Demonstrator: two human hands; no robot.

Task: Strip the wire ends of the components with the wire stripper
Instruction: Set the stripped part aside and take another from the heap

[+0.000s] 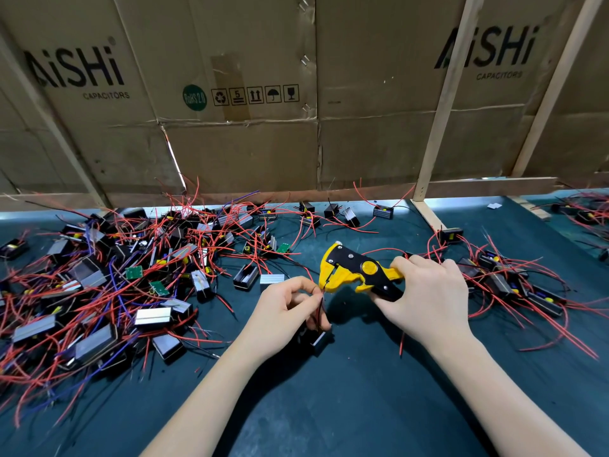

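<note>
Left hand (286, 311) pinches wires (319, 308) of a component (315, 339) hanging just above the mat (329, 407); right hand (428, 298) grips the stripper (354, 270), wire ends in its jaws. Component pile (108, 282) left.

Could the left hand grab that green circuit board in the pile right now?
Probably not yet: the left hand is pinching wires at the stripper. The green board lies uncovered atop the pile.
</note>
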